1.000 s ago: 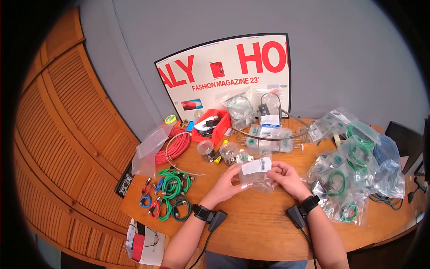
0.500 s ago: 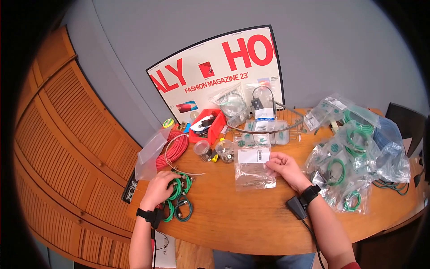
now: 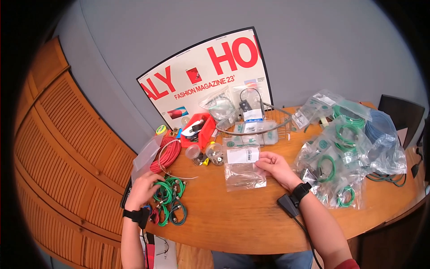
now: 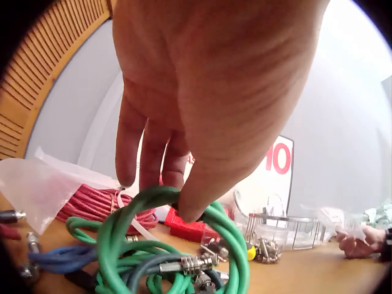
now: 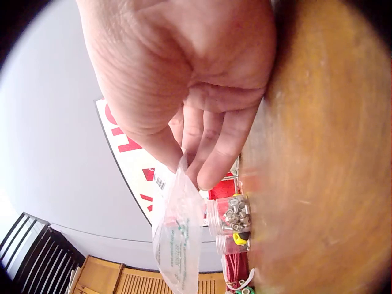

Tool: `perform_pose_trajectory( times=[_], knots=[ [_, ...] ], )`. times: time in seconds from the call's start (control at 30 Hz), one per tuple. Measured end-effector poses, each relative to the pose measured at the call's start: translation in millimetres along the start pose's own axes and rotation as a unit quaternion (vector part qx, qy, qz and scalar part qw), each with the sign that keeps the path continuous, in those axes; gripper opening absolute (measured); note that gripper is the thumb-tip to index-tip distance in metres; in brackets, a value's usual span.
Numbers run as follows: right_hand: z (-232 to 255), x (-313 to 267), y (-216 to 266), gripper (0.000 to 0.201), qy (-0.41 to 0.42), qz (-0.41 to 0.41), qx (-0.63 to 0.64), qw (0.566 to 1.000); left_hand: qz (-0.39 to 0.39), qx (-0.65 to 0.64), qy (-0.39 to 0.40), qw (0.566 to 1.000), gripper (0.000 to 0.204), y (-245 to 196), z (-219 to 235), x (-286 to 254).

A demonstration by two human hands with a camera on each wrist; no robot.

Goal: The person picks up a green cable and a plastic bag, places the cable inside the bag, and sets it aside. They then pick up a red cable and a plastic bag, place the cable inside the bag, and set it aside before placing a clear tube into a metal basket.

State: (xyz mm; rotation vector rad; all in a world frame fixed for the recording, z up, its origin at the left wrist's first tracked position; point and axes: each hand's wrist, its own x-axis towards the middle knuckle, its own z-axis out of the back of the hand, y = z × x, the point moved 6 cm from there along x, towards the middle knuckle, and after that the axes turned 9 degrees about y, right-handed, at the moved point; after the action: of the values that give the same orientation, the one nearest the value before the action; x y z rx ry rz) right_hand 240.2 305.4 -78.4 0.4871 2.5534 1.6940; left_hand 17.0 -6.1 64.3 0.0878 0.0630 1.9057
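In the head view my left hand (image 3: pixel 144 190) is over the coiled cables at the left of the table. It pinches the top of a coiled green cable (image 4: pixel 113 245) between thumb and fingers, and in the left wrist view that coil stands raised above the others. Metal connectors (image 4: pixel 197 263) show inside the loop. My right hand (image 3: pixel 278 169) pinches the right edge of a clear plastic bag (image 3: pixel 245 175) that has a white barcode label (image 3: pixel 242 155). Seen from the right wrist, the bag hangs from the thumb and fingertips.
Bagged green cables (image 3: pixel 327 168) cover the table's right side. A wire basket (image 3: pixel 286 130) with bags stands at the back, beside a red bin (image 3: pixel 206 132). Small jars of metal parts (image 3: pixel 216 157) stand before the bin. A red cable coil (image 3: pixel 169 157) lies left.
My left hand has left the clear bag and moved left onto the green cable coils, where it pinches one. The right hand keeps its grip on the bag.
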Motion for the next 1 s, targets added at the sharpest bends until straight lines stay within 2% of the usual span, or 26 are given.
perform_pose_trajectory(
  times=[0.07,0.13,0.2,0.27,0.33,0.37,0.47,0.5,0.6,0.73,0.83,0.9,1.0],
  knots=[
    [-2,0,1,0.025,0.009,0.009,0.001,1.000,0.062,-0.174,-0.051,0.981,0.026,8,14,-6],
    [-1,0,1,0.025,0.008,0.008,-0.001,1.000,0.058,-0.194,-0.065,0.977,0.022,9,25,-8],
    [-1,1,0,0.024,0.012,0.006,-0.003,1.000,0.109,-0.174,-0.076,0.976,0.021,25,30,-14],
    [0,2,-2,0.024,0.008,0.007,0.004,1.000,0.111,-0.174,-0.078,0.975,0.016,20,29,-13],
    [-1,1,0,0.024,0.010,0.010,0.001,1.000,0.062,-0.215,-0.084,0.971,0.014,15,22,-6],
    [-1,1,2,0.025,0.012,0.011,-0.003,1.000,0.075,-0.282,-0.086,0.953,0.011,14,17,-2],
    [-3,0,3,0.025,0.006,0.015,-0.007,1.000,0.059,-0.337,-0.121,0.932,0.011,-9,8,23],
    [-3,-1,3,0.025,0.004,0.013,-0.008,1.000,0.060,-0.353,-0.106,0.928,0.010,-20,5,33],
    [-3,0,2,0.025,0.004,0.016,0.001,1.000,0.040,-0.478,-0.102,0.871,0.015,-51,-18,67],
    [3,4,-6,0.027,0.014,0.033,-0.023,0.999,0.005,-0.548,-0.059,0.834,0.020,-92,-57,106],
    [6,5,-9,0.027,-0.005,0.036,-0.025,0.999,-0.018,-0.552,-0.074,0.830,0.020,-97,-80,126],
    [5,4,-8,0.026,-0.015,0.034,-0.026,0.999,-0.003,-0.594,-0.138,0.793,0.020,-95,-82,128],
    [5,6,-7,0.024,-0.025,0.033,-0.033,0.999,-0.009,-0.625,-0.170,0.762,0.020,-95,-91,126]
  ],
)
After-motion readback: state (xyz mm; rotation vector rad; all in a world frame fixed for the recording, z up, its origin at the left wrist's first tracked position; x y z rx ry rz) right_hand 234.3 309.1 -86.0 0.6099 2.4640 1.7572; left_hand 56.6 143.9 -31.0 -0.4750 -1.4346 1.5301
